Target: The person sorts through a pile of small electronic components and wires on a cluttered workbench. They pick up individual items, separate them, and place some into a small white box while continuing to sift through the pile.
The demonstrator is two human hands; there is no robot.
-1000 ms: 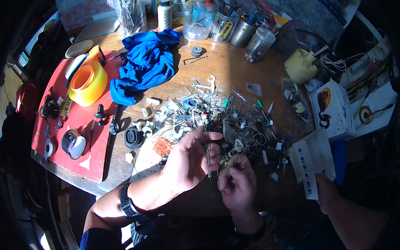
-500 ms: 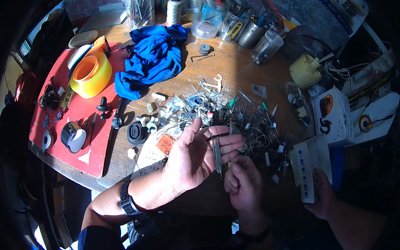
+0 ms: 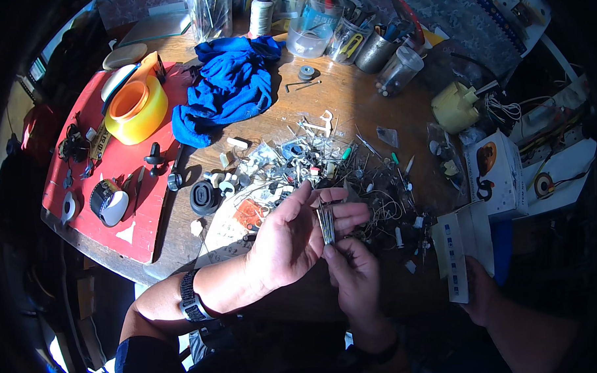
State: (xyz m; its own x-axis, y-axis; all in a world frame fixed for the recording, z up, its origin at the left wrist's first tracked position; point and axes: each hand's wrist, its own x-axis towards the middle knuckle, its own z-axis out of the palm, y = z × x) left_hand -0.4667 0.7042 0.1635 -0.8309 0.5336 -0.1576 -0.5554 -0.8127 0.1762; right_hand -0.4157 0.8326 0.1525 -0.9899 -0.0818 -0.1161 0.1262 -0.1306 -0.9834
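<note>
At near side of the small-parts pile (image 3: 296,168), L hand (image 3: 288,241) is palm up w/ thumb & fingers apart, thin metal rods (image 3: 325,222) lying across it, & R hand (image 3: 356,271) has thumb & fingers clamped on their near ends.

The bare left hand (image 3: 286,245) lies palm up, fingers extended rightward, thumb raised; just beside it, the bare right hand (image 3: 355,273) pinches, thumb against curled fingers.

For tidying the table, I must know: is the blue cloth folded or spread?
Neither: the blue cloth lies bunched up, with irregular wrinkles and ridges.
</note>
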